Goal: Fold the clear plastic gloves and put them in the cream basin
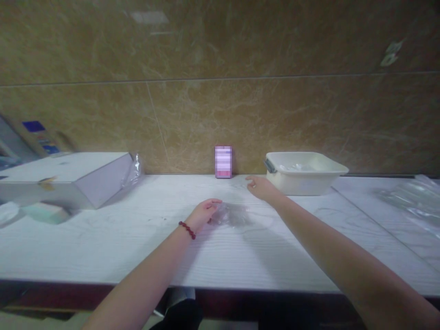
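Note:
Over the middle of the table, my left hand [203,214], with a dark red bead bracelet at the wrist, has its thumb and fingers closed on a thin clear plastic piece [231,215]. The plastic is see-through, and its exact kind is hard to make out. Farther back, my right hand [260,188] is beside the left end of a white plastic tub [305,181]. Its fingers are curled together at a faint clear patch on the table; what they grip, if anything, is too small to name. Some clear plastic shows inside the tub.
A phone [223,162] with a blurred screen leans against the tiled wall. To the left are a large white box [68,169], a pale green block [46,213] and crinkled clear plastic [135,170]. Clear plastic bags [415,201] lie at the right. The white table [137,256] ends near me.

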Action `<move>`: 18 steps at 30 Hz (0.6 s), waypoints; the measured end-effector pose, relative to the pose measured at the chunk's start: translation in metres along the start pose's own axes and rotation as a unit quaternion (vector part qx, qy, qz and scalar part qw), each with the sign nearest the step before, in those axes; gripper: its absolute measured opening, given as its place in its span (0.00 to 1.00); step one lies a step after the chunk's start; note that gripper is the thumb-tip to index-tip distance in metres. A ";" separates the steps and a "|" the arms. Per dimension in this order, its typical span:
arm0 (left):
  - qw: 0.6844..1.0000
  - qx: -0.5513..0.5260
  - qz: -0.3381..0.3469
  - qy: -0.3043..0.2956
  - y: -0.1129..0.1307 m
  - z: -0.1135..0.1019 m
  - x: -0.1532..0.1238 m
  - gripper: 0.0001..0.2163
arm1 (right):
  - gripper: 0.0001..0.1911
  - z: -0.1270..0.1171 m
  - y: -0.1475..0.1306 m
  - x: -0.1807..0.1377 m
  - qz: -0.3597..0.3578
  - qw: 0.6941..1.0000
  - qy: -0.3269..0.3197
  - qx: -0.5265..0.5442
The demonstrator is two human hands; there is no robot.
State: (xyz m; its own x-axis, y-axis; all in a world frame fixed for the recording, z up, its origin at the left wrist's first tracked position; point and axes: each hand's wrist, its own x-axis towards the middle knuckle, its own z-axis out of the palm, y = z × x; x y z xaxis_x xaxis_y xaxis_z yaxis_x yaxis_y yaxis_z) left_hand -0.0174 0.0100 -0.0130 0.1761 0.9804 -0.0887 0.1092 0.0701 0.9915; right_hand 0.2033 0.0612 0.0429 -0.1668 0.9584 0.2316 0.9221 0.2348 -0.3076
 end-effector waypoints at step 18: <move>0.995 -0.030 0.050 -0.075 0.000 0.004 -0.001 0.24 | 0.17 0.042 0.003 -0.046 -0.093 0.971 -0.026 0.219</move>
State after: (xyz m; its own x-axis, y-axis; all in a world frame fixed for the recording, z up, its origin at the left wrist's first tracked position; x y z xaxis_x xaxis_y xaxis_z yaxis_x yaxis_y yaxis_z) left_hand -0.0137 0.0080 -0.0138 0.3278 0.9447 0.0014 0.0257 -0.0104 0.9996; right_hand 0.1991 0.0245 -0.0074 -0.3442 0.8972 0.2766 0.6392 0.4397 -0.6309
